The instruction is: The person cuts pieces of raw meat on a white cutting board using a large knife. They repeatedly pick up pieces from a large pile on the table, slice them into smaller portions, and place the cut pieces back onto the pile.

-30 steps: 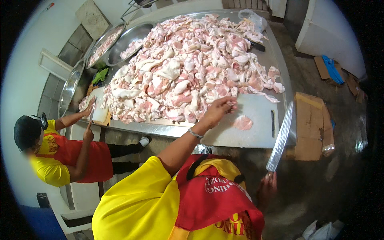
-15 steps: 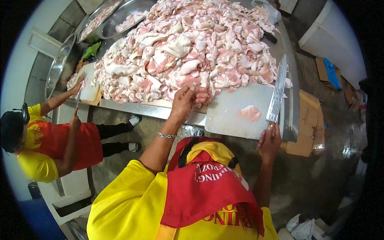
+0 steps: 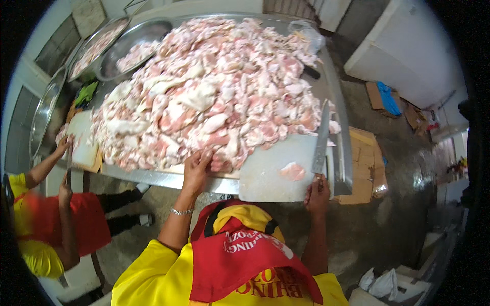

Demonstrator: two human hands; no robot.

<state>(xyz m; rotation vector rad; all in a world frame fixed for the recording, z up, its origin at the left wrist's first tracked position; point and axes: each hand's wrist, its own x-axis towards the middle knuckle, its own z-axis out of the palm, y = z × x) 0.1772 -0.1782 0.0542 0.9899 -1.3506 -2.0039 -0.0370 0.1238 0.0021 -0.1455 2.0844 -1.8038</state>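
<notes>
While a co-worker stands at far left, the left hand bends its fingers at the near edge of the raw meat pile; whether it grips anything, I cannot tell. Rightward, a meat piece lies on a cutting board, and the right hand grasps a long knife.

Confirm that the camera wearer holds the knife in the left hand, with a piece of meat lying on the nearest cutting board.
Not quite: the head view shows the knife in the wearer's right hand. A piece of meat does lie on the nearest cutting board.
</notes>
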